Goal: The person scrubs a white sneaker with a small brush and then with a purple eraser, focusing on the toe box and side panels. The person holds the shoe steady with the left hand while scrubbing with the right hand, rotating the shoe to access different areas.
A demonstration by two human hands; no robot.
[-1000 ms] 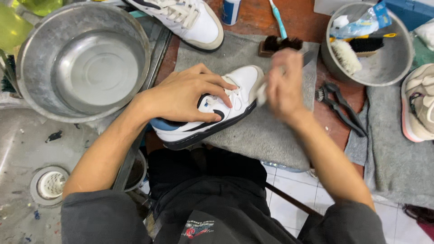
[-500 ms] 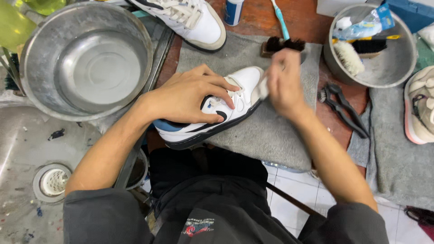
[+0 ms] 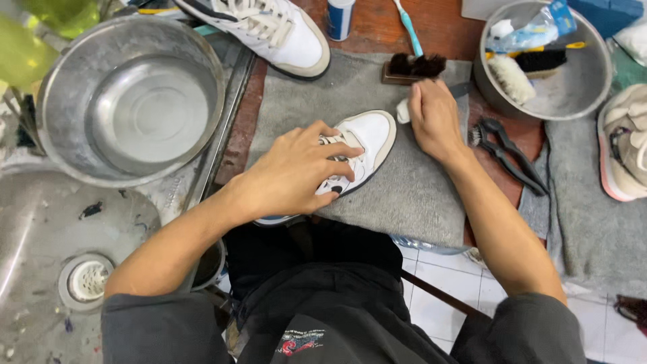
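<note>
White leather sneaker (image 3: 367, 138), beige toe edge, black sole; grey felt mat (image 3: 411, 195); reddish-brown wooden surface (image 3: 445, 27); silvery steel basin (image 3: 131, 101).

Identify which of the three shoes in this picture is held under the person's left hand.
The white shoe on the grey towel, under the left hand. The laced shoe lies at the top, the beige shoe at the right edge, both untouched.
</note>
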